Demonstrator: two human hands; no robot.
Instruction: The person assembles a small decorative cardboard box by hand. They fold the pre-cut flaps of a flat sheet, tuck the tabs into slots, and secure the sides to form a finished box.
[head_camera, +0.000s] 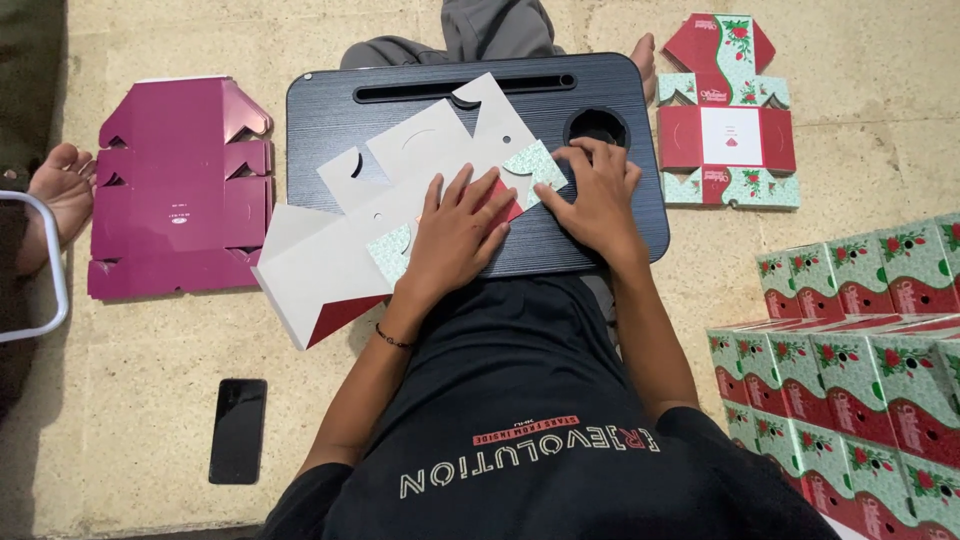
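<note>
flattened carton blank (400, 200) lies grey side up across the black lap desk (620, 215), its lower left end hanging past the surface's edge over the tan floor (130, 400). little of its printed face shows: a green patterned flap by the fingers, another under the left wrist, and a red corner at the low end. the rest of the print faces down and cannot be seen.

left hand (455, 235) rests flat on the middle of the blank, fingers spread and straight, pressing rather than closing on anything; its palm covers the fold beneath, so the crease there is hidden. right hand (597, 195) lies just beside it, fingertips bent down onto the green flap at the blank's right end. whether that grip pinches the flap or only pushes on it cannot be told, since the fingertips hide the edge.

a round cup hole in the desk sits just above the right hand, partly masked by the fingers. another flat printed blank (728, 110) lies on the floor to the right, print up. a purple flat blank (180, 185) lies to the left. folded boxes (860, 360) are stacked at lower right, cut off by the frame. a dark phone (238, 430) lies screen-dark on the floor. someone's bare foot (62, 190) shows at the left edge, the rest out of view.
</note>
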